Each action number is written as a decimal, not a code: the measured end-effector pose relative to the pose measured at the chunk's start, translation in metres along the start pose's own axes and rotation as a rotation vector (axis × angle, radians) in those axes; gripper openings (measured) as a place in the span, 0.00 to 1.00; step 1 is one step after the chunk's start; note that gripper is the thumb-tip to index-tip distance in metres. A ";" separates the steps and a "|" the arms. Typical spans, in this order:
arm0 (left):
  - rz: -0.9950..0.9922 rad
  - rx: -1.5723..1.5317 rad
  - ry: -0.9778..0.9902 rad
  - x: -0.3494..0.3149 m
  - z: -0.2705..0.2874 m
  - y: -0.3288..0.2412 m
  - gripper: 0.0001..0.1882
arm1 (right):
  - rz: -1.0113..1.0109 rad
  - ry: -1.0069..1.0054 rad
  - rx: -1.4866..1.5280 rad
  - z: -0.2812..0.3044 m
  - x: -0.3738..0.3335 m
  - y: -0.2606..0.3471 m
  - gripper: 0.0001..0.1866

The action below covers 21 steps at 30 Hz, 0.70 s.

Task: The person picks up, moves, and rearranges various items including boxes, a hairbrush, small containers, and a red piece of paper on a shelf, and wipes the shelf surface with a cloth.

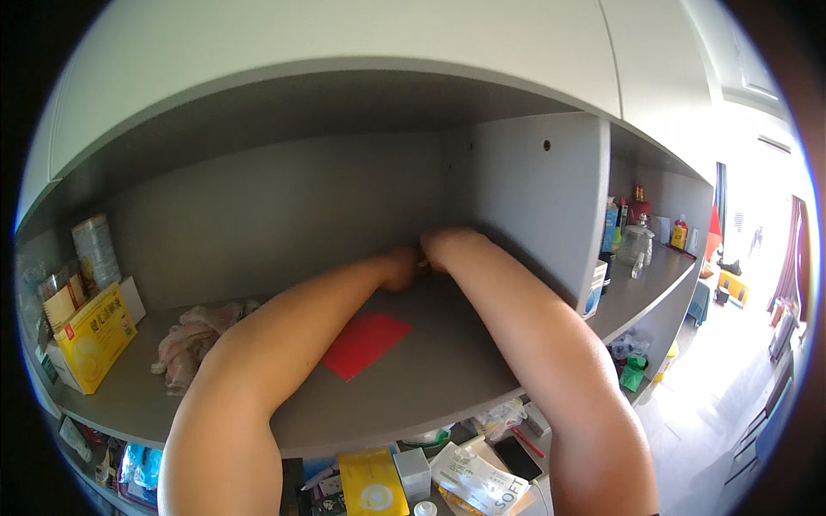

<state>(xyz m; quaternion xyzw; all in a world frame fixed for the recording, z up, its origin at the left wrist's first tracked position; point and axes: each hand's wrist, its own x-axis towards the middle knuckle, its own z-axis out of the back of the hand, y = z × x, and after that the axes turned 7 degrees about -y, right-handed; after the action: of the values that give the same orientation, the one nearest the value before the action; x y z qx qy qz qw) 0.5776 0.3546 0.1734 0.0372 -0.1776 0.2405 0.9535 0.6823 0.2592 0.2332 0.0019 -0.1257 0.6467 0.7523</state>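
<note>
Both my arms reach deep into a grey shelf, and my hands meet near its back right corner. My right hand is curled closed, its fingertips turned away. My left hand is just beside it, dim and slightly smeared, with its fingers hidden. Between the two shows a small pale yellowish bit, too small to name; it may be part of a finger. A flat red paper or envelope lies on the shelf, partly behind my left forearm. A crumpled pinkish-grey cloth lies left of that arm.
A yellow box and a clear canister stand at the left end. A grey partition bounds the right side. Below are a yellow packet, a white wipes pack and a phone. Beyond the partition stands a glass jar.
</note>
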 end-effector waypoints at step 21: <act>0.201 -0.215 0.107 -0.045 0.076 -0.050 0.26 | 0.072 -0.151 0.213 0.021 -0.001 -0.016 0.20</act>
<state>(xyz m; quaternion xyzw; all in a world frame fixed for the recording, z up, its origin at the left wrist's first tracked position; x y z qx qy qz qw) 0.5402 0.2788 0.2291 -0.0960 -0.1540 0.3157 0.9313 0.6933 0.2524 0.2561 0.1259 -0.1127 0.6809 0.7126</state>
